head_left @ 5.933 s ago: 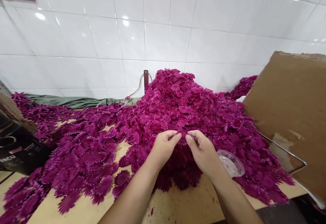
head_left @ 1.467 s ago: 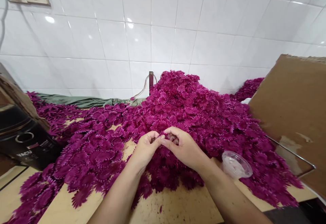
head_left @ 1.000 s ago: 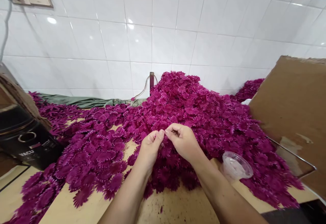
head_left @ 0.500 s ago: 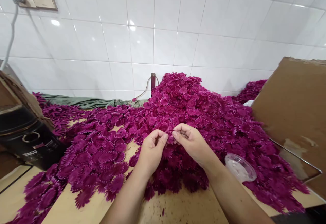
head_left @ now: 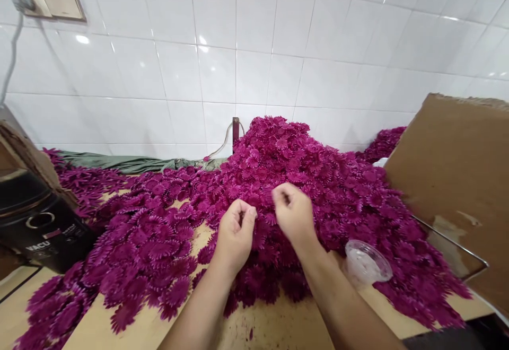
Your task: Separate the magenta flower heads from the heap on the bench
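**L hand (head_left: pixel 237 232) & R hand (head_left: pixel 294 215) apart at front slope of flower heap (head_left: pixel 284 162); spill & slide risks**

The heap of magenta flower-shaped pieces peaks nr. the back edge of the table (head_left: pixel 274 331), against the tiled wall (head_left: pixel 155 69), & runs down twd. the front edge, w/ a bare strip btw. the forearms. L hand: curled, thumb laid against forefinger. R hand: higher, motion-blurred; fingertip closure can't be read. Hands don't touch; whether either grips a piece or anything thinner can't be told.

Poss. faults (judged):
(a) Anything small slipping from the fingertips would prob. be lost among like-coloured pieces directly below.
(b) Clear tub (head_left: pixel 368 263), w/ whitish contents, sits just beside the R forearm, twd. the front-R corner; an elbow swung outward could tip it onto nearby pieces.
(c) Pieces lie v. close to the table's edge at that corner; a nudge to the cardboard box (head_left: pixel 457 180) or its metal rod (head_left: pixel 449 238) might push some off.
(d) Wrists pressing the steep front slope could start a slide twd. the front edge.
(e) At the L edge, pieces crowd the black canister (head_left: pixel 45 228); a bump there could crush some.
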`<state>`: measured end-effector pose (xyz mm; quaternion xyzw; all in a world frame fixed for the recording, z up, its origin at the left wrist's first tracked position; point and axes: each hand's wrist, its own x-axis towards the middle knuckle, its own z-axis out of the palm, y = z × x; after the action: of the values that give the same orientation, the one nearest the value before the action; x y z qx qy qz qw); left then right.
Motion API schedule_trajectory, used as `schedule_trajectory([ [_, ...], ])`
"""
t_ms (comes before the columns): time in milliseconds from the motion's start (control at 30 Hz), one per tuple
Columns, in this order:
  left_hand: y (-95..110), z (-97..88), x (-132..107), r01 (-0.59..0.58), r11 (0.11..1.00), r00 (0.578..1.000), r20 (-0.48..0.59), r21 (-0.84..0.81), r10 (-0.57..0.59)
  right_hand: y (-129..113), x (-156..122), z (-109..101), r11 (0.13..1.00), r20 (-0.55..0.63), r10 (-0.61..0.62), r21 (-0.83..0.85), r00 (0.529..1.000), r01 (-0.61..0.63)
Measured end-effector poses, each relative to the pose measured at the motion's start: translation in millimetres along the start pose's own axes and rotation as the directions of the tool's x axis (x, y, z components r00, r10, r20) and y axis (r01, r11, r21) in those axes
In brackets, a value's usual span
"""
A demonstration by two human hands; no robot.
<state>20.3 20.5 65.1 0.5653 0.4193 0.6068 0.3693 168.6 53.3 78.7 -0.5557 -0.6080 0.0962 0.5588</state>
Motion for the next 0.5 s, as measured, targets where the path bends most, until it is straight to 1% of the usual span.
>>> schedule_trajectory([
  [33,2,-6.5,0,-0.006,1.0,1.0,-0.029,-0.005,0.006,8,5,-6,0.998,-0.132,0.051,-0.036,0.99,-0.056],
  [67,3,-13.1,1,-0.017,1.0,0.998,-0.056,-0.009,0.017,15,10,-12,0.995,-0.184,0.081,-0.04,0.98,-0.09],
  [100,5,-18.8,1,-0.017,1.0,0.998,-0.065,-0.011,0.016,20,12,-18,0.994,-0.193,0.091,-0.041,0.977,-0.1],
  [133,6,-22.9,2,0.01,1.0,0.999,-0.033,-0.006,-0.01,22,11,-22,0.994,-0.175,0.09,-0.039,0.981,-0.098],
  [167,6,-24.8,2,0.05,0.999,0.999,0.015,-0.003,-0.05,20,9,-24,0.996,-0.122,0.076,-0.03,0.99,-0.08],
  [200,7,-24.1,3,0.096,0.995,0.992,0.08,-0.005,-0.095,14,4,-23,0.999,-0.028,0.045,-0.01,0.999,-0.045],
  [233,6,-21.3,3,0.133,0.991,0.979,0.157,-0.007,-0.13,7,-3,-20,1.0,0.119,-0.01,0.029,0.993,0.007],
  [267,6,-16.8,3,0.156,0.988,0.964,0.219,-0.007,-0.151,-2,-10,-16,0.997,0.235,-0.063,0.058,0.97,0.051],
  [333,2,-6.0,2,0.162,0.987,0.945,0.286,0.007,-0.157,-18,-24,-7,0.988,0.359,-0.15,0.079,0.921,0.13],
  [400,-2,3.1,1,0.132,0.99,0.95,0.281,0.041,-0.138,-29,-34,1,0.985,0.398,-0.171,0.054,0.901,0.163],
  [500,-6,9.5,-3,0.08,0.996,0.961,0.26,0.045,-0.089,-30,-39,6,0.991,0.376,-0.121,-0.005,0.919,0.133],
])
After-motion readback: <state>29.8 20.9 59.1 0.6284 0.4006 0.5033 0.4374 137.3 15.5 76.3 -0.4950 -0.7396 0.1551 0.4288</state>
